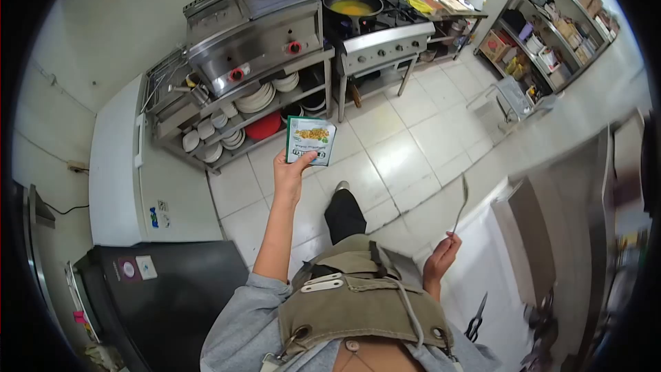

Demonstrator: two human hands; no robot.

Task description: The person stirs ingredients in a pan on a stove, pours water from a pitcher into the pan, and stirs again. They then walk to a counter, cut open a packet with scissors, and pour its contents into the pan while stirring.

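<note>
My left hand is closed on a flat food packet, green-edged with a picture of yellow-brown food on its front. The thumb presses on the packet's lower front, and the print looks upside down from here. To the right, my right hand is closed around the handle of a fork, whose tines point up and away from me. On the stove ahead stands a dark frying pan with something yellow in it. Both hands are well apart from the pan.
Left of the stove is a steel fryer unit above shelves with stacked plates. A white fridge stands at left. Scissors lie on the white counter at right. Shelving and a chair are further off.
</note>
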